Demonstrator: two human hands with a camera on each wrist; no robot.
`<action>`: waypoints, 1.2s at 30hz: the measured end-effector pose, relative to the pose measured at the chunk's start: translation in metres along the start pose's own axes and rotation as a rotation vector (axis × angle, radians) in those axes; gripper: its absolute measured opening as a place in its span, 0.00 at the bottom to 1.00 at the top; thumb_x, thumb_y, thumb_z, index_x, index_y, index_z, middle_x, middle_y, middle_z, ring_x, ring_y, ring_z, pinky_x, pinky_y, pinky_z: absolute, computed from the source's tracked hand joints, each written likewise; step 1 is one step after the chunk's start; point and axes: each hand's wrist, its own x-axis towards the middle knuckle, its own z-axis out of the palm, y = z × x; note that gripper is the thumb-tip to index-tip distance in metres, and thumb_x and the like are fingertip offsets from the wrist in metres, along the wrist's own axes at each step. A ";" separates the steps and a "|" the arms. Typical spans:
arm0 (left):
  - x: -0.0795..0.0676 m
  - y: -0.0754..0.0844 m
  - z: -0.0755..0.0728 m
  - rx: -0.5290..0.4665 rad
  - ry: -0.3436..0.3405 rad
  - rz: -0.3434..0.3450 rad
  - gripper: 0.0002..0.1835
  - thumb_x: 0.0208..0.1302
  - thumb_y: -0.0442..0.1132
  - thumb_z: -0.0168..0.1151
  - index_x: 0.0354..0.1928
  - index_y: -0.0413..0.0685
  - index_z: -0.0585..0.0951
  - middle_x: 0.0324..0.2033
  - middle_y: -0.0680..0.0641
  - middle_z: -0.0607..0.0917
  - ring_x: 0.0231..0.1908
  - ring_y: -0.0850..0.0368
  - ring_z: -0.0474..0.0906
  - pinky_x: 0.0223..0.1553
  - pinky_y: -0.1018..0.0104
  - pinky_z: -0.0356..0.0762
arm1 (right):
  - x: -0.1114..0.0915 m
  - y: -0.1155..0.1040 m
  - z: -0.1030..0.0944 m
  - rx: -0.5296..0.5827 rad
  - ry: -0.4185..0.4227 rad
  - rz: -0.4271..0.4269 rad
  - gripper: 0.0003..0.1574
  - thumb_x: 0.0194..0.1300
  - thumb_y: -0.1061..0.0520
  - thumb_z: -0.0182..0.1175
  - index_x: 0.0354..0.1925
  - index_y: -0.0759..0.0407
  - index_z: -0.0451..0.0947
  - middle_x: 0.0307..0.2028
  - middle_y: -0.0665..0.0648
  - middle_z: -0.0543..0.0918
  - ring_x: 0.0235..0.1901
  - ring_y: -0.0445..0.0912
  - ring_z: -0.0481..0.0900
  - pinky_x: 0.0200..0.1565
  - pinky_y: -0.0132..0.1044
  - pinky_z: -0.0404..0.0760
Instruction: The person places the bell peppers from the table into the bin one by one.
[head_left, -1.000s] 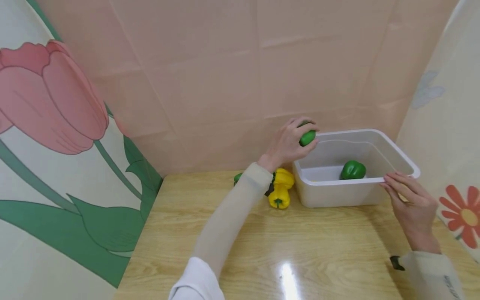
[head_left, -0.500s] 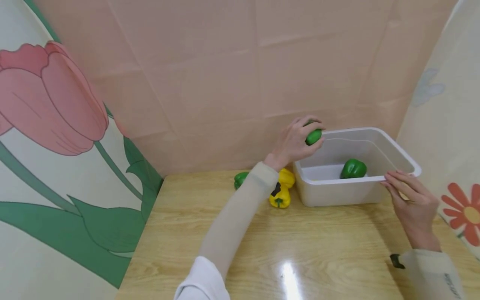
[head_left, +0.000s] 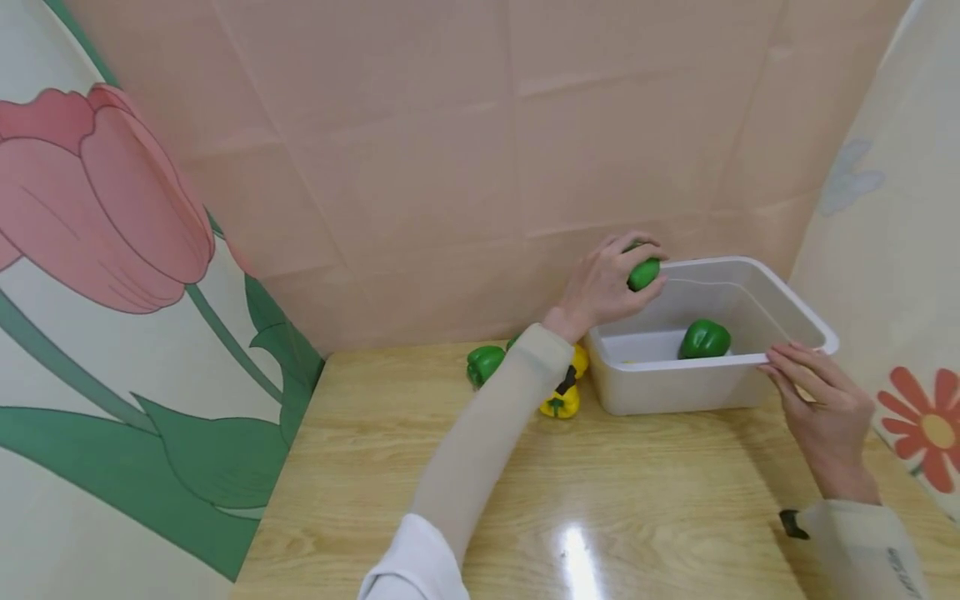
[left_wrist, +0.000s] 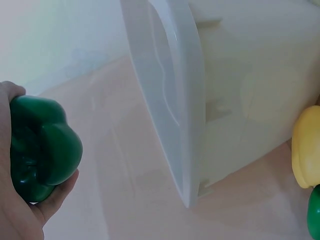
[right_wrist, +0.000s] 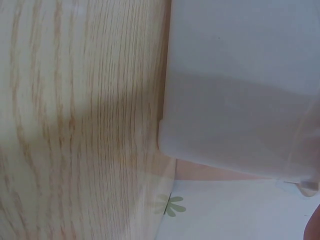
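My left hand (head_left: 611,282) grips a green bell pepper (left_wrist: 47,145), raised above the left rim of a white plastic bin (head_left: 675,387). In the left wrist view, fingers and thumb wrap the pepper from both sides, apart from the bin wall. A second green bell pepper (head_left: 705,339) lies inside the bin, on its floor. My right hand (head_left: 823,408) pinches the bin's front right rim between fingers and thumb. Only a sliver of that hand shows at the edge of the right wrist view.
Left of the bin, yellow bell peppers (head_left: 560,404) and green bell peppers (head_left: 485,364) lie on the wooden table (head_left: 585,483), partly hidden behind my left sleeve. A pink wall covering (head_left: 420,167) stands close behind the bin, with a printed panel on each side.
My left hand has moved rightward with the green bell pepper, further over the bin's left side. The right hand stays on the rim. More of the green peppers on the table now shows.
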 end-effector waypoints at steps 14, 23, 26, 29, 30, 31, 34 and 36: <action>0.003 0.003 0.015 0.015 -0.009 -0.002 0.19 0.74 0.53 0.65 0.62 0.62 0.86 0.65 0.57 0.81 0.58 0.58 0.79 0.46 0.75 0.73 | -0.007 0.013 0.000 -0.011 -0.006 -0.037 0.12 0.63 0.57 0.78 0.40 0.65 0.93 0.43 0.67 0.92 0.56 0.48 0.90 0.68 0.38 0.79; 0.003 0.000 0.024 0.021 0.002 0.013 0.17 0.74 0.54 0.65 0.60 0.62 0.86 0.63 0.58 0.82 0.57 0.60 0.79 0.50 0.77 0.72 | -0.005 0.008 0.005 0.002 0.005 -0.051 0.13 0.63 0.56 0.78 0.39 0.66 0.93 0.42 0.68 0.92 0.55 0.48 0.91 0.68 0.38 0.79; 0.004 -0.001 0.028 0.029 -0.010 -0.005 0.18 0.74 0.55 0.64 0.60 0.63 0.86 0.63 0.59 0.81 0.56 0.60 0.78 0.49 0.77 0.72 | -0.004 0.006 0.005 -0.001 0.005 -0.049 0.13 0.63 0.56 0.78 0.39 0.66 0.93 0.42 0.68 0.92 0.55 0.48 0.91 0.67 0.37 0.79; 0.005 -0.001 0.032 0.027 -0.015 -0.014 0.18 0.74 0.56 0.64 0.61 0.64 0.86 0.64 0.60 0.81 0.56 0.61 0.78 0.48 0.77 0.72 | -0.005 0.005 0.005 0.000 0.010 -0.038 0.12 0.63 0.57 0.78 0.39 0.66 0.93 0.42 0.68 0.92 0.55 0.46 0.90 0.68 0.37 0.78; 0.005 0.000 0.033 0.026 -0.015 -0.017 0.18 0.74 0.56 0.64 0.61 0.64 0.86 0.64 0.60 0.81 0.56 0.61 0.78 0.47 0.77 0.71 | -0.006 0.005 0.004 -0.001 0.009 -0.034 0.12 0.63 0.57 0.78 0.39 0.66 0.93 0.42 0.68 0.92 0.55 0.46 0.90 0.68 0.37 0.78; 0.006 0.000 0.034 0.023 -0.013 -0.018 0.18 0.74 0.56 0.65 0.61 0.64 0.86 0.64 0.60 0.81 0.56 0.61 0.78 0.47 0.77 0.71 | -0.006 0.006 0.003 -0.002 0.008 -0.031 0.11 0.63 0.58 0.78 0.39 0.66 0.93 0.43 0.68 0.92 0.55 0.46 0.90 0.68 0.37 0.78; 0.006 0.000 0.037 0.013 -0.007 -0.021 0.18 0.73 0.55 0.66 0.61 0.64 0.86 0.64 0.59 0.81 0.56 0.61 0.78 0.47 0.78 0.71 | -0.007 0.007 0.002 -0.010 -0.002 -0.024 0.11 0.63 0.59 0.78 0.40 0.66 0.93 0.43 0.67 0.92 0.56 0.47 0.90 0.69 0.39 0.78; 0.007 0.000 0.038 0.008 -0.005 -0.025 0.18 0.73 0.55 0.66 0.61 0.64 0.86 0.65 0.59 0.81 0.56 0.61 0.78 0.45 0.78 0.71 | -0.008 0.009 0.001 -0.021 -0.013 -0.024 0.11 0.63 0.58 0.78 0.40 0.65 0.93 0.44 0.67 0.92 0.56 0.47 0.90 0.69 0.40 0.78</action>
